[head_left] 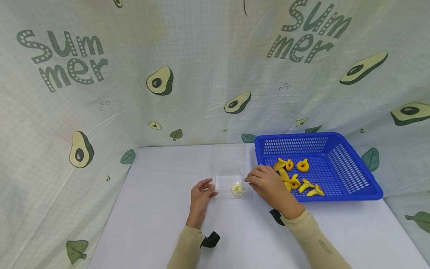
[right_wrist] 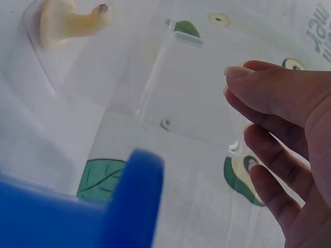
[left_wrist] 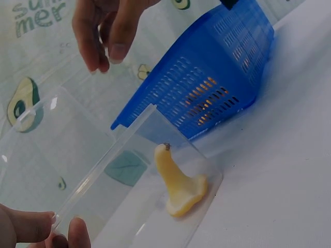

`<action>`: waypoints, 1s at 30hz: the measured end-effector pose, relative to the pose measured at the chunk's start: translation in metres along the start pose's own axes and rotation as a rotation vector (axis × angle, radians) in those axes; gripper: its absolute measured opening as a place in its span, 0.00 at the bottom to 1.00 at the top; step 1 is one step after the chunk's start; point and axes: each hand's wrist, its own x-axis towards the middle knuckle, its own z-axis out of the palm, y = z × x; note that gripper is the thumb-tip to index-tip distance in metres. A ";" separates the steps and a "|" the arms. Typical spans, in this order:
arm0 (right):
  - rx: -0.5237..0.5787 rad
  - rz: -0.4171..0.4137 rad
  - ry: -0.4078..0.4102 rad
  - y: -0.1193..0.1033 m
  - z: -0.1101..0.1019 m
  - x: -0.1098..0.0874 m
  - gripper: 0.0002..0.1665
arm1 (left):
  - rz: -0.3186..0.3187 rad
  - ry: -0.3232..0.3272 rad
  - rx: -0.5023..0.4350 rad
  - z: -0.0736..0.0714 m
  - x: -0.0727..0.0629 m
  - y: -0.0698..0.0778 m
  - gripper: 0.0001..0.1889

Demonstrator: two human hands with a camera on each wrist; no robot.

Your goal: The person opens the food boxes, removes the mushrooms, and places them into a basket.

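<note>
A clear plastic box (head_left: 222, 184) with its lid (head_left: 229, 155) raised stands on the table. My left hand (head_left: 199, 198) holds its left side, and in the left wrist view the thumb (left_wrist: 31, 225) and fingertips pinch the wall. Inside, near the right front corner, a yellow mushroom (left_wrist: 178, 183) stands cap down with its stem up. My right hand (head_left: 270, 186) hovers between the box and the blue basket (head_left: 362, 183). Its fingers are loosely bent with nothing between them, as the right wrist view shows (right_wrist: 279, 113).
Several yellow mushrooms (head_left: 303, 165) lie in the left part of the basket, with a brownish one (head_left: 279, 165) among them. A white cloth (head_left: 151, 194) covers the table. Behind hangs a curtain (head_left: 198, 74) printed with avocados.
</note>
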 end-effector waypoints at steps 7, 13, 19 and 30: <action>-0.043 -0.009 -0.129 -0.005 0.011 0.008 0.17 | -0.006 0.003 -0.004 -0.001 -0.002 0.000 0.20; -0.086 0.014 -0.223 -0.007 0.019 0.010 0.14 | -0.016 -0.002 -0.021 0.000 -0.002 0.000 0.20; -0.093 0.058 -0.284 -0.008 0.026 0.014 0.14 | -0.007 -0.007 -0.028 0.000 -0.002 0.001 0.20; -0.076 0.161 -0.412 -0.013 0.030 0.029 0.12 | 0.000 -0.006 -0.016 -0.001 0.000 -0.001 0.20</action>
